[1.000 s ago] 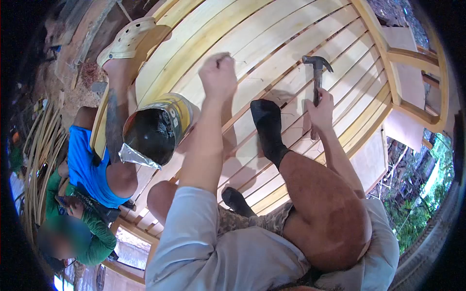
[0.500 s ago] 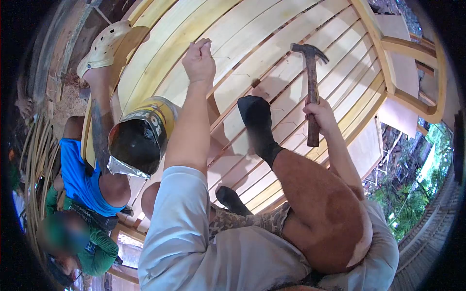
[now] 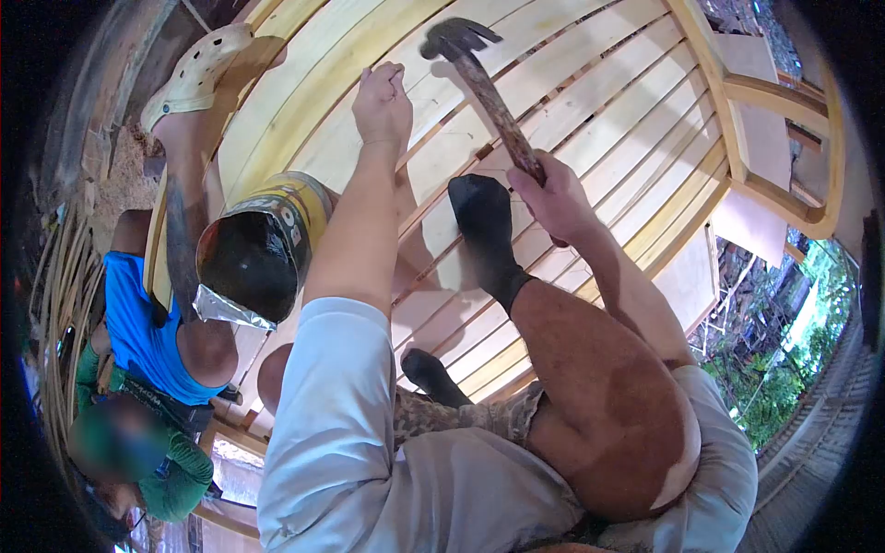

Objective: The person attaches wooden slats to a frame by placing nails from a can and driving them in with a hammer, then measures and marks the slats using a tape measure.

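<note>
My right hand (image 3: 559,198) is wrapped round the wooden handle of a claw hammer (image 3: 489,101). The hammer's dark head is up at the upper middle, off to the right of my left hand (image 3: 383,109). That hand is closed in a pinch over the pale wooden slats (image 3: 359,41); whatever is between the fingertips is too small to make out. My foot in a black sock (image 3: 481,212) rests on the slats, between the two forearms.
A yellow can (image 3: 304,207) lies tipped on its side left of my left forearm, its dark inside showing. Another person in blue shorts (image 3: 152,332) sits at the left, with one cream clog (image 3: 198,78) against the slats. A curved wooden frame (image 3: 784,101) stands at the right.
My right hand has swung the hammer up and to the left, bringing its head close to my left hand. The left hand has shifted slightly up and stays pinched.
</note>
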`<action>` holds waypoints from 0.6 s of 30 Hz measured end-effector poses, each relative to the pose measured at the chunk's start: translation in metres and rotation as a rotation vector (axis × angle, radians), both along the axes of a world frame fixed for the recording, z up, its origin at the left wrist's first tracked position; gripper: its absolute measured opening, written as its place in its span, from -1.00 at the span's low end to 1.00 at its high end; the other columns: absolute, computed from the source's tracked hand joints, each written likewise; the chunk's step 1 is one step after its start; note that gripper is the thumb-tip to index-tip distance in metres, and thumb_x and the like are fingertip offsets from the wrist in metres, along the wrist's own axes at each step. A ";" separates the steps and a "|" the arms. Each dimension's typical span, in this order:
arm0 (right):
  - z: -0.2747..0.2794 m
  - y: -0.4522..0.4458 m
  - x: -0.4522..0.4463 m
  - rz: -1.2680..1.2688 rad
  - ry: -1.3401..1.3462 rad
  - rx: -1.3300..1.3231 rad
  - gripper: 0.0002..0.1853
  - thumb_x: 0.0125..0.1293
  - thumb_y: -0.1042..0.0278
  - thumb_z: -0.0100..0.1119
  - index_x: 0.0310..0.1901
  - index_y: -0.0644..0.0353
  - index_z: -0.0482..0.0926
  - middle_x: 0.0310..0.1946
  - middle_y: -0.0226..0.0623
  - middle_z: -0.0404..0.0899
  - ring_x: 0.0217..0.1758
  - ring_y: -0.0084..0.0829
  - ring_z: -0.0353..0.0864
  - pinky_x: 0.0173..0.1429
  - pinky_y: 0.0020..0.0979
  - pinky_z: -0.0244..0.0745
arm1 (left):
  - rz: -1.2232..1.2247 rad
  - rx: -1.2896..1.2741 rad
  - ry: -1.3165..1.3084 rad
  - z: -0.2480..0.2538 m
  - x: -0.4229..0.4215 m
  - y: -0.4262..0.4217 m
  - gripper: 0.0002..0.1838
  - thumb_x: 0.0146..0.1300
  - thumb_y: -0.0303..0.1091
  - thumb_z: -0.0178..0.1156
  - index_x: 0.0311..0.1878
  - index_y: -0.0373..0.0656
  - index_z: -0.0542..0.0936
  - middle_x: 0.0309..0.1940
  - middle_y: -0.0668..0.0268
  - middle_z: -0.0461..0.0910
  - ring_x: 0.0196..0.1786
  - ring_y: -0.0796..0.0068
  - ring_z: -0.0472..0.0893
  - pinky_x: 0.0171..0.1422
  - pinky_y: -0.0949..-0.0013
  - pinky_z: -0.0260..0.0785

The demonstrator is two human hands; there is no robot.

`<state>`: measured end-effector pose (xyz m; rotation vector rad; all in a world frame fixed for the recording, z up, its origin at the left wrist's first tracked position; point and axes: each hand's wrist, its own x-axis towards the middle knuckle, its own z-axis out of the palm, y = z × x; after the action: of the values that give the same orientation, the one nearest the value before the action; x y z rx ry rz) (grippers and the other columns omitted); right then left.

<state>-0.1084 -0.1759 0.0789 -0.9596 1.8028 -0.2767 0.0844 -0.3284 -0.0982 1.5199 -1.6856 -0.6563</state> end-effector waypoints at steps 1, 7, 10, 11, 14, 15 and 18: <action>0.001 -0.006 0.005 -0.033 -0.055 0.004 -0.52 0.43 0.02 0.20 0.03 0.37 0.54 -0.37 -0.11 0.61 -0.28 -0.35 0.61 -0.12 -0.26 0.50 | 0.002 0.001 0.001 0.000 0.000 0.000 -0.85 0.39 -0.41 0.15 -0.13 -0.15 0.70 -0.19 0.16 0.72 -0.07 0.14 0.68 0.52 0.21 0.30; -0.037 -0.008 0.019 0.029 -0.071 -0.167 -0.54 0.48 0.00 0.13 -0.01 0.36 0.56 -0.44 -0.12 0.60 -0.34 -0.36 0.58 -0.16 -0.26 0.50 | -0.032 -0.061 -0.118 -0.001 0.003 0.000 -0.86 0.37 -0.37 0.15 -0.16 -0.12 0.68 -0.16 0.21 0.72 -0.03 0.17 0.67 0.49 0.18 0.34; -0.046 -0.021 0.019 0.133 0.056 -0.070 -0.56 0.47 0.01 0.13 -0.06 0.34 0.58 -0.46 -0.16 0.60 -0.36 -0.38 0.57 -0.18 -0.27 0.50 | -0.029 -0.071 -0.140 -0.010 0.003 -0.002 -0.87 0.37 -0.35 0.16 -0.18 -0.10 0.68 -0.16 0.23 0.72 -0.06 0.16 0.68 0.47 0.15 0.35; -0.046 -0.021 0.020 0.137 0.054 -0.070 -0.56 0.47 0.01 0.13 -0.06 0.34 0.58 -0.46 -0.16 0.60 -0.36 -0.38 0.57 -0.18 -0.27 0.50 | -0.022 -0.125 -0.110 -0.014 0.002 -0.002 -0.88 0.36 -0.35 0.17 -0.19 -0.10 0.68 -0.17 0.23 0.72 -0.07 0.15 0.69 0.45 0.14 0.37; -0.042 -0.016 0.026 0.069 0.036 -0.146 -0.59 0.47 0.03 0.13 -0.09 0.32 0.58 -0.47 -0.14 0.59 -0.37 -0.35 0.57 -0.18 -0.28 0.50 | -0.029 -0.150 -0.092 -0.011 0.004 -0.002 -0.88 0.35 -0.36 0.17 -0.20 -0.10 0.68 -0.18 0.24 0.72 -0.09 0.14 0.69 0.44 0.13 0.39; -0.046 -0.008 0.026 0.027 -0.020 -0.260 -0.61 0.48 0.05 0.13 -0.12 0.31 0.58 -0.48 -0.10 0.59 -0.38 -0.32 0.57 -0.19 -0.27 0.50 | -0.039 -0.124 -0.102 -0.009 0.003 -0.002 -0.88 0.35 -0.36 0.17 -0.21 -0.10 0.68 -0.18 0.23 0.72 -0.08 0.13 0.69 0.43 0.12 0.40; -0.055 0.001 0.020 0.031 -0.066 -0.333 -0.65 0.48 0.10 0.14 -0.15 0.30 0.58 -0.49 -0.09 0.57 -0.39 -0.31 0.55 -0.21 -0.26 0.49 | -0.056 -0.055 -0.151 -0.008 0.004 0.000 -0.80 0.38 -0.39 0.07 -0.14 -0.13 0.69 -0.08 0.22 0.70 0.00 0.18 0.67 0.45 0.07 0.35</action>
<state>-0.0883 -0.1749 0.0236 -1.1932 1.7111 -0.5960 0.0884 -0.3282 -0.1062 1.5204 -1.8501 -0.5299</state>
